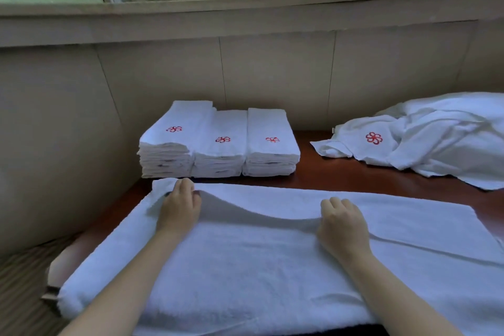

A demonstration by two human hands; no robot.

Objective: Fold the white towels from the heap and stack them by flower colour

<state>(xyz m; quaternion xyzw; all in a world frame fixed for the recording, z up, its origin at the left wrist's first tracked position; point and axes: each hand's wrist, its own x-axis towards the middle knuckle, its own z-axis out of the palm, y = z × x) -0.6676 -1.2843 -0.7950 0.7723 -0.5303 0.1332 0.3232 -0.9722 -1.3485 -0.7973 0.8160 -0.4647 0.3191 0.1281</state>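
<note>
A white towel (245, 267) lies spread lengthwise across the near part of the brown table (335, 174). My left hand (178, 206) grips its far edge near the left corner. My right hand (342, 224) grips the same edge further right, and the edge is lifted into a fold between them. Behind the towel stand three stacks of folded white towels (218, 142), each topped by a red flower. At the back right lies the heap of unfolded towels (436, 139), with one red flower (373, 138) showing.
A beige panelled wall (272, 73) runs behind the table under a window sill. The wall also closes off the left side. A striped surface (19, 281) lies below the table's left end.
</note>
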